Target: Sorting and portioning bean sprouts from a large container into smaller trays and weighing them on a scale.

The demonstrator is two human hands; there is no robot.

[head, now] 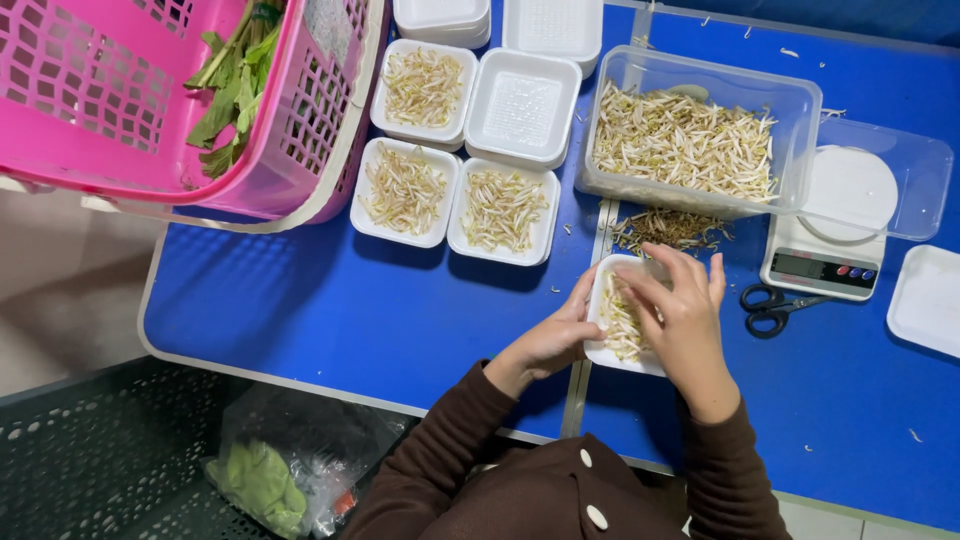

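Observation:
My left hand (pixel 555 338) grips the left edge of a small white foam tray (pixel 603 352) that rests on the blue table (pixel 350 320) and holds bean sprouts (pixel 622 325). My right hand (pixel 682 310) lies flat over the sprouts in that tray, fingers spread and pressing on them. Just beyond the tray a loose pile of sprouts (pixel 668 228) lies on the table. Behind it stands a clear plastic tub (pixel 700 130) full of sprouts.
Three filled foam trays (pixel 405 190) and empty ones (pixel 522 105) sit at the back left, beside a pink basket (pixel 110 100) with greens. A white scale (pixel 830 235), black scissors (pixel 775 308) and an empty tray (pixel 928 298) lie right. A dark crate (pixel 100 450) stands below.

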